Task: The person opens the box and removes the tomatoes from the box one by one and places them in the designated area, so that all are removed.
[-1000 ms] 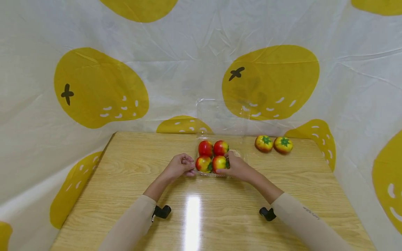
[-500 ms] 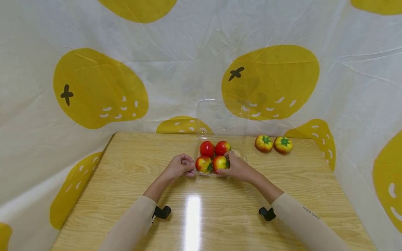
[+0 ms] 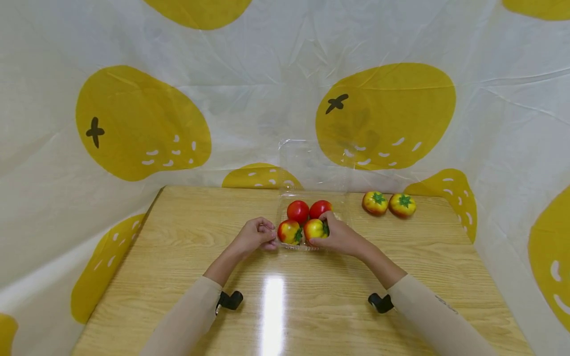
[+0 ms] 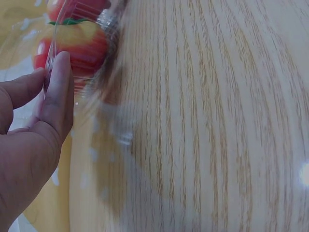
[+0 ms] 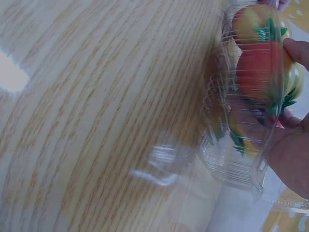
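Observation:
A clear plastic clamshell box [image 3: 291, 247] lies near the far side of the table, its lid [image 3: 307, 163] raised against the cloth. Inside are a front-left red-and-yellow toy fruit [image 3: 288, 231], a front-right one [image 3: 314, 229], and two redder ones behind, left [image 3: 298, 211] and right [image 3: 320, 208]. With thumb and fingers, my left hand [image 3: 255, 237] pinches the box's left rim, seen close in the left wrist view. My right hand [image 3: 340, 236] reaches into the box and grips the front-right fruit, which shows through the wall in the right wrist view.
Two more yellow toy fruits [image 3: 375, 203] [image 3: 403, 204] with green leaf tops sit to the right of the box. Behind the wooden table [image 3: 200, 212] hangs a white cloth [image 3: 258, 113] with yellow fruit prints. A bright reflection lies on the front tabletop.
My right hand and the front-right fruit have shifted slightly right. Both rear fruits have moved right and turned to show more red. My left hand stays at the rim.

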Demonstrator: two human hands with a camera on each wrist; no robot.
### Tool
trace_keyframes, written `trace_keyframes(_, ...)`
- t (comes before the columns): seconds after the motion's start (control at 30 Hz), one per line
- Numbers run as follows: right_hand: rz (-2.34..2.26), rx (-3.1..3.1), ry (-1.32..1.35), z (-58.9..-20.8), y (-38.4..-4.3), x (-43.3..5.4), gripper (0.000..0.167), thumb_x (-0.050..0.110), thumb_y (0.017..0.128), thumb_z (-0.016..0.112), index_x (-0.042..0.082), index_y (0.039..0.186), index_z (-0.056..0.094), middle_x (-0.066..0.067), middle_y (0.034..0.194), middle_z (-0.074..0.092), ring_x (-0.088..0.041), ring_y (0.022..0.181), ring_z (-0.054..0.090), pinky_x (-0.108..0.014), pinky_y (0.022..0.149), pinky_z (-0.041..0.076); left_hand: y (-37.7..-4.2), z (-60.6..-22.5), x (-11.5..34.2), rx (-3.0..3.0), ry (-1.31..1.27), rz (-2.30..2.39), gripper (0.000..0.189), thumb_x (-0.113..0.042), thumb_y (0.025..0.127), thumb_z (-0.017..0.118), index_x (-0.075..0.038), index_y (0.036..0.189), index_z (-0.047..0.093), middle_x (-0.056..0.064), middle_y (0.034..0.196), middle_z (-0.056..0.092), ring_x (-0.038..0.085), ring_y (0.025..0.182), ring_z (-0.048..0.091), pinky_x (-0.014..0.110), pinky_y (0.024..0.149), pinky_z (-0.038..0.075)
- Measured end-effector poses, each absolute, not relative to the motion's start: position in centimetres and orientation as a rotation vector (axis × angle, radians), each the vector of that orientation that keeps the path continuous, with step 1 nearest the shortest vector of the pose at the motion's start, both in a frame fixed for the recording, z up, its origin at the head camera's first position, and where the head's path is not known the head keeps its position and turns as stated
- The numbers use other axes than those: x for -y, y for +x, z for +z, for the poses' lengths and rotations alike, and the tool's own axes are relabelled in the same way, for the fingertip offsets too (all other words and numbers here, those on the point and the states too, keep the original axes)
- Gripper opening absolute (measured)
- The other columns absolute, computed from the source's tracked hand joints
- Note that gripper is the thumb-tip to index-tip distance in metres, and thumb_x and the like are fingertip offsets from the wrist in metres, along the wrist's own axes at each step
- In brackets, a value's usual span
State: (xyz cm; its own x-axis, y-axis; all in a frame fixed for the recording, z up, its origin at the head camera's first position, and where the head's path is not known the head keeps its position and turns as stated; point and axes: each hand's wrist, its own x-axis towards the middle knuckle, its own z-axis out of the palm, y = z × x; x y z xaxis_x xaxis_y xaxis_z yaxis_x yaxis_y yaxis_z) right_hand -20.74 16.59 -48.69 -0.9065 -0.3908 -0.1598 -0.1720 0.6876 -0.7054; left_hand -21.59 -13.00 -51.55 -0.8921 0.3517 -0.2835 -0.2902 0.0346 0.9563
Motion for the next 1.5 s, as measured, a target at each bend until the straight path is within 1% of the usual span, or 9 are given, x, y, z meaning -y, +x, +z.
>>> trace_keyframes(0.1,-1.032,-2.601,-0.418,-48.4,-20.7,-16.7,0.073,0.051,0.089,0.078,0.006,0.134,0.042,-0.015,0.121,0.062,-0.025,0.107,0.06,-0.042,0.097,0.054,-21.7,-51.5,12.9,-1.863,0.067,1.911,0.02,0.007,0.098,0.062,0.01,0.115,0.051,0.009,0.083,0.061,0.025,0.078,0.074,0.033,0.07,0.067)
trace_keyframes(0.27,-1.029,-2.599,-0.396,-47.9,-20.5,-17.0,0.075,0.053,0.09,0.076,0.006,0.138,0.041,-0.015,0.123,0.063,-0.026,0.109,0.06,-0.046,0.101,0.055,-21.7,-51.5,12.9,-1.863,0.079,1.909,0.02,0.007,0.099,0.062,0.01,0.115,0.05,0.009,0.083,0.062,0.021,0.075,0.073,0.032,0.068,0.067)
trace_keyframes(0.4,-1.037,-2.615,-0.406,-47.6,-20.4,-17.2,0.074,0.051,0.09,0.076,0.007,0.137,0.042,-0.015,0.123,0.064,-0.026,0.109,0.061,-0.046,0.101,0.055,-21.7,-51.5,13.0,-1.863,0.074,1.908,0.02,0.007,0.099,0.062,0.01,0.115,0.05,0.009,0.082,0.061,0.019,0.074,0.073,0.032,0.068,0.067)
trace_keyframes(0.57,-1.063,-2.619,-0.418,-47.5,-20.4,-17.4,0.075,0.051,0.09,0.077,0.009,0.14,0.041,-0.015,0.127,0.062,-0.027,0.113,0.061,-0.047,0.102,0.054,-21.7,-51.5,13.0,-1.856,0.068,1.91,0.021,0.007,0.099,0.062,0.011,0.116,0.05,0.009,0.082,0.06,0.019,0.074,0.073,0.032,0.068,0.067)
trace_keyframes(0.87,-1.132,-2.632,-0.462,-47.1,-20.1,-18.3,0.075,0.044,0.09,0.08,0.01,0.144,0.039,-0.017,0.139,0.056,-0.031,0.122,0.058,-0.054,0.108,0.052,-21.8,-51.6,13.0,-1.863,0.062,1.896,0.023,0.007,0.098,0.062,0.012,0.118,0.05,0.009,0.083,0.061,0.019,0.074,0.073,0.033,0.069,0.067)
trace_keyframes(1.07,-1.173,-2.654,-0.449,-46.2,-19.5,-18.9,0.075,0.039,0.089,0.082,0.011,0.145,0.04,-0.017,0.139,0.054,-0.032,0.12,0.058,-0.054,0.107,0.052,-21.8,-51.6,13.0,-1.86,0.067,1.9,0.023,0.008,0.098,0.062,0.012,0.117,0.05,0.009,0.083,0.06,0.019,0.074,0.073,0.033,0.07,0.067)
trace_keyframes(1.3,-1.231,-2.66,-0.454,-45.6,-18.9,-20.4,0.076,0.041,0.09,0.081,0.011,0.146,0.038,-0.017,0.136,0.055,-0.031,0.116,0.059,-0.048,0.1,0.056,-21.7,-51.3,13.0,-1.861,0.073,1.899,0.022,0.007,0.099,0.062,0.011,0.117,0.05,0.009,0.083,0.06,0.019,0.074,0.073,0.033,0.069,0.067)
trace_keyframes(1.4,-1.246,-2.665,-0.454,-45.2,-18.5,-21.1,0.078,0.04,0.092,0.08,0.01,0.149,0.036,-0.019,0.14,0.053,-0.032,0.118,0.059,-0.049,0.101,0.055,-21.8,-51.4,13.0,-1.862,0.071,1.904,0.022,0.008,0.099,0.062,0.011,0.116,0.05,0.009,0.083,0.06,0.019,0.073,0.073,0.034,0.069,0.067)
trace_keyframes(1.5,-1.261,-2.675,-0.433,-44.7,-18.2,-21.7,0.079,0.041,0.092,0.079,0.011,0.15,0.035,-0.017,0.144,0.051,-0.033,0.121,0.058,-0.052,0.104,0.054,-21.7,-51.5,13.0,-1.866,0.073,1.901,0.021,0.007,0.099,0.062,0.011,0.116,0.051,0.01,0.084,0.06,0.02,0.075,0.073,0.035,0.07,0.067)
